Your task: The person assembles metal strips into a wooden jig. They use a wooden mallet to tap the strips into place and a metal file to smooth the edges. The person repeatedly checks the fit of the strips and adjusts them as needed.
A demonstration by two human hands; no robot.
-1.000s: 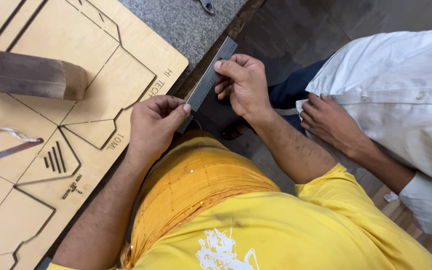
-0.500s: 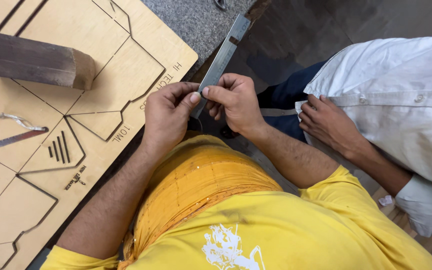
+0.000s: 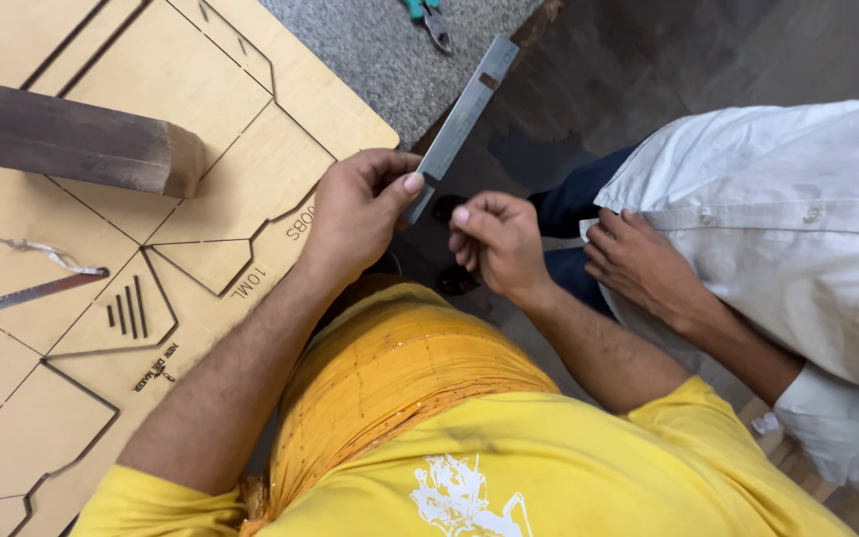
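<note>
we are pinching the lower end of a flat metal strip between thumb and fingers of our left hand, the strip angling up over the table edge. our right hand is hanging just beside it, fingers loosely curled, holding nothing.

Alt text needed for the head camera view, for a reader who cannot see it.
The left hand pinches a flat metal strip at its lower end, the right hand open just beside it, over a plywood board cut with slots. A wooden block lies on the board; a white-shirted person stands alongside.
</note>
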